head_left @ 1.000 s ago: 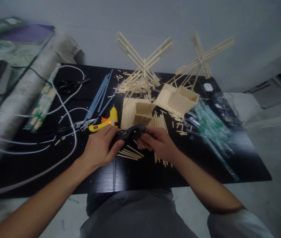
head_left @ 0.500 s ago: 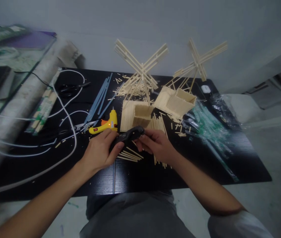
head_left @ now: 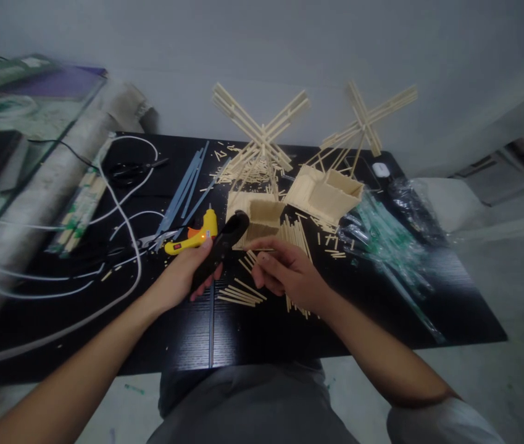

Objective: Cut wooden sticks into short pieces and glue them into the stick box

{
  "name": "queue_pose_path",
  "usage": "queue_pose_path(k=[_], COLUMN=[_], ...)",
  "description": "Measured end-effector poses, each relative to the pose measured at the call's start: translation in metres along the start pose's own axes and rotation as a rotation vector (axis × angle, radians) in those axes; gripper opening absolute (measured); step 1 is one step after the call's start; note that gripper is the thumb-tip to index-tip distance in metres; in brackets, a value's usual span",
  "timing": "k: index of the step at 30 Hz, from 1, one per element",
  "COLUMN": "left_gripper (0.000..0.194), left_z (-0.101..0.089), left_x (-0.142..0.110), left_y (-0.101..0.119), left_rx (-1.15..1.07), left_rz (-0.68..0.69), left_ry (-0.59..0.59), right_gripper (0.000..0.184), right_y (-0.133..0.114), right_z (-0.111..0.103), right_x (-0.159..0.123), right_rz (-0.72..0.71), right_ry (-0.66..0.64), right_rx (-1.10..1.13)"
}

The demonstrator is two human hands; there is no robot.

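My left hand (head_left: 190,268) is wrapped round a black hand tool (head_left: 220,246) with a curved, hook-like end; its exact kind is unclear. The tool points up and away, just right of a yellow glue gun (head_left: 199,236) whose small light glows orange. My right hand (head_left: 289,271) is apart from the tool, its fingers bent and closed near the thumb; anything small in them is hidden. Under and beside it lie thin wooden sticks (head_left: 243,293). Behind my hands stands a stick-built windmill model (head_left: 264,213) with crossed blades and a box-like base.
A second windmill model (head_left: 331,192) stands to the right, near plastic wrapping with green marks (head_left: 389,240). Bluish glue sticks (head_left: 182,185), scissors (head_left: 127,171) and pliers (head_left: 157,238) lie left. White cables (head_left: 125,216) loop across the black table (head_left: 271,345).
The black tool has swung from lying across between both hands to pointing upward in my left hand. My right hand has come away from its end.
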State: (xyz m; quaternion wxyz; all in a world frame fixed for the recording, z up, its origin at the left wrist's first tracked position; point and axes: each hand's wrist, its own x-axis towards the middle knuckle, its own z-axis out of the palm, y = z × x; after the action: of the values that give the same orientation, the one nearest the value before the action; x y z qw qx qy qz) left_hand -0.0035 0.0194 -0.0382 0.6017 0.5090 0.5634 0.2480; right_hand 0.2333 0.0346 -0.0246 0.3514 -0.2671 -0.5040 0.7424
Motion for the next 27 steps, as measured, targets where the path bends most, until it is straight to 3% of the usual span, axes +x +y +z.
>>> queue_pose_path(k=[3,7,10,13,15,20,27], left_gripper=[0.079,0.078,0.067,0.049,0.045,0.047,0.047], left_z=[-0.003,-0.003,0.000,0.003,0.005,0.007,0.010], left_x=[0.000,-0.002,-0.005,-0.009,-0.010,-0.010,-0.009], left_y=[0.002,-0.002,-0.004,-0.003,-0.002,-0.006,-0.010], left_rx=[-0.167,-0.189,0.023,0.470,0.693,0.897,1.008], left_rz=[-0.137,-0.051,0.175,0.405,0.488,0.558,0.555], left_ry=[-0.187,-0.217,-0.037,0.239,0.355,0.432,0.492], right_gripper=[0.028,0.024,0.028,0.031,0.032,0.033,0.035], right_y=[0.001,0.003,0.003,0.003,0.004,0.004,0.004], right_z=[-0.001,0.000,0.002,0.003,0.003,0.003,0.002], right_x=[0.000,0.000,0.001,0.001,0.002,0.001,0.002], right_rz=[0.012,0.032,0.055,0.075,0.076,0.082,0.109], right_ry=[-0.012,0.021,0.068,0.090,0.099,0.091,0.091], right_rx=[0.034,0.089,0.083,0.066,0.064,0.052,0.055])
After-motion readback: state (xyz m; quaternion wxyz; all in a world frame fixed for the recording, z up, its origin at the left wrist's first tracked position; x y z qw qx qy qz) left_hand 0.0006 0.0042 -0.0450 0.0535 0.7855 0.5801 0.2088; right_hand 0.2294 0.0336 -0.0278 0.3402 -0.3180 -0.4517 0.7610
